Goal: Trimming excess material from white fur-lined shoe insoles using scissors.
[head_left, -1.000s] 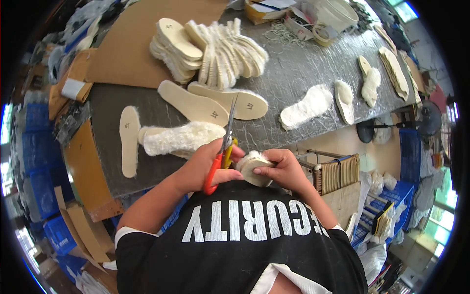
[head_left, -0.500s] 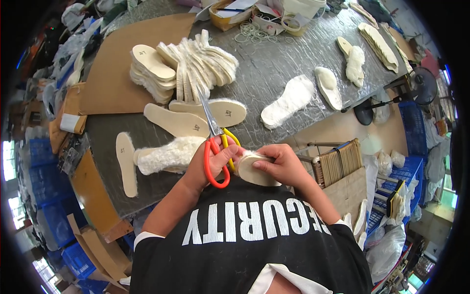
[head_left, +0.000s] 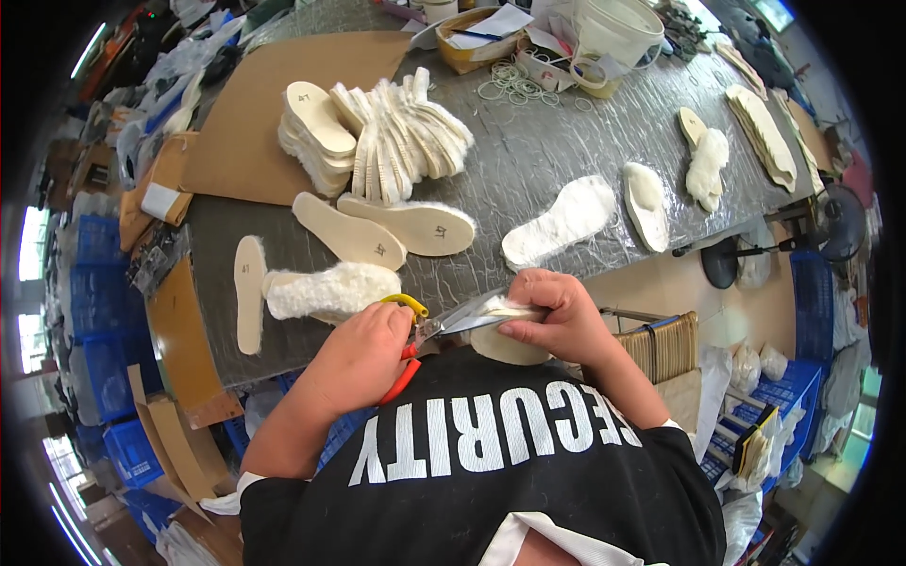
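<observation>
My left hand (head_left: 360, 357) is closed round a pair of scissors (head_left: 429, 328) with one red and one yellow handle. Their metal blades point right and lie parted against the fleecy edge of an insole (head_left: 510, 345). My right hand (head_left: 559, 316) pinches this insole, a cream one with white fleece, close in front of my shirt. Part of it is hidden by the fingers and blades. Just beyond my left hand, a fleece-side-up insole (head_left: 330, 291) lies on the dark table, beside a narrow cream insole (head_left: 249, 294).
Stacked insoles (head_left: 396, 141) rest partly on brown cardboard (head_left: 245, 104). Two cream insoles (head_left: 415, 226) overlap in front of them. More fleecy insoles (head_left: 562, 219) lie to the right. Rubber bands (head_left: 514, 85) and a white bucket (head_left: 618, 33) are at the back. A fan (head_left: 840, 222) stands far right.
The scissors have swung from pointing away to pointing right, their blades now at the insole. My left fingers have left the insole and closed on the handles. The view has shifted slightly.
</observation>
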The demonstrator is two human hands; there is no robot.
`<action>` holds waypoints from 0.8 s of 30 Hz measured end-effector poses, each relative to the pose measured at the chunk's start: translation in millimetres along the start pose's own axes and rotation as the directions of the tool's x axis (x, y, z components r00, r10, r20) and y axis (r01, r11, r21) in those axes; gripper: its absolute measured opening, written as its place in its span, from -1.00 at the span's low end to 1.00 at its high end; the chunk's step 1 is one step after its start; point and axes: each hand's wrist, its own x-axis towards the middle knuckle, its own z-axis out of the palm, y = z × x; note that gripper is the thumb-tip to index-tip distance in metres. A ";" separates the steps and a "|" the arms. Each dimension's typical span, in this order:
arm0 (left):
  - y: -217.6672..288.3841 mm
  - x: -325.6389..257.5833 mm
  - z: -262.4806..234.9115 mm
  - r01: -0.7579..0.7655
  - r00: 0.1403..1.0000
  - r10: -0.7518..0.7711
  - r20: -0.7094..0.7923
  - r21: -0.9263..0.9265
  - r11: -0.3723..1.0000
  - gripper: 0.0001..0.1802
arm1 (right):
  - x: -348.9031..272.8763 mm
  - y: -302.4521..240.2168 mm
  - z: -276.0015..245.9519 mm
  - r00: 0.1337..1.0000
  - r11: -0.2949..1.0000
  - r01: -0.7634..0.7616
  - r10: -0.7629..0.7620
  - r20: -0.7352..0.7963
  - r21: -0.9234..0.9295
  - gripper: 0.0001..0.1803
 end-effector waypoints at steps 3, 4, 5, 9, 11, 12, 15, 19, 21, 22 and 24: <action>4.9 1.1 -1.1 -0.003 0.998 0.003 0.062 0.005 1.000 -0.74 | -0.8 -7.9 -1.6 0.998 0.998 -0.053 0.053 0.041 0.013 -0.83; 6.6 2.0 -1.9 0.015 0.994 -0.015 0.110 -0.003 1.000 -0.76 | -1.6 -8.0 -2.1 0.997 0.999 -0.052 0.051 0.050 0.012 -0.83; 7.7 2.8 -2.4 0.033 0.987 -0.031 0.158 -0.012 0.999 -0.77 | -2.2 -7.8 -2.6 0.995 0.997 -0.070 0.068 0.068 0.023 -0.83; 10.3 1.6 -3.4 0.040 0.965 -0.039 0.258 0.002 0.999 -0.87 | -4.0 -10.9 -4.0 0.988 0.995 -0.101 0.102 0.120 -0.016 -0.82; 11.2 -0.7 -4.4 0.036 0.959 -0.039 0.281 0.016 0.999 -0.88 | -3.9 -10.3 -3.1 0.987 0.995 -0.096 0.097 0.127 -0.018 -0.82; 10.0 -2.1 -3.7 0.043 0.959 -0.045 0.279 0.014 0.999 -0.88 | -3.9 -10.0 -2.5 0.988 0.996 -0.090 0.092 0.127 -0.019 -0.82; 6.9 -4.9 -4.2 0.061 0.953 -0.059 0.297 0.004 0.998 -0.88 | -3.8 -5.5 -0.6 0.996 0.999 -0.050 0.050 0.070 0.005 -0.81; 10.2 -6.7 -6.5 0.171 0.976 -0.116 0.185 -0.318 0.933 -0.78 | -3.8 1.7 1.6 0.991 0.971 -0.118 0.103 0.082 0.206 -0.73; 11.0 -5.5 -5.0 0.175 0.983 -0.137 0.119 -0.418 0.892 -0.79 | -6.1 7.5 3.4 0.969 0.926 -0.235 0.201 0.141 0.296 -0.79; 11.3 -5.3 -3.8 0.153 0.988 -0.127 0.091 -0.390 0.908 -0.78 | -5.6 6.6 3.6 0.969 0.926 -0.236 0.200 0.147 0.296 -0.79; 9.2 -6.3 -1.0 0.136 0.991 -0.121 0.062 -0.363 0.922 -0.78 | -4.1 3.9 3.9 0.953 0.922 -0.293 0.262 0.150 0.254 -0.78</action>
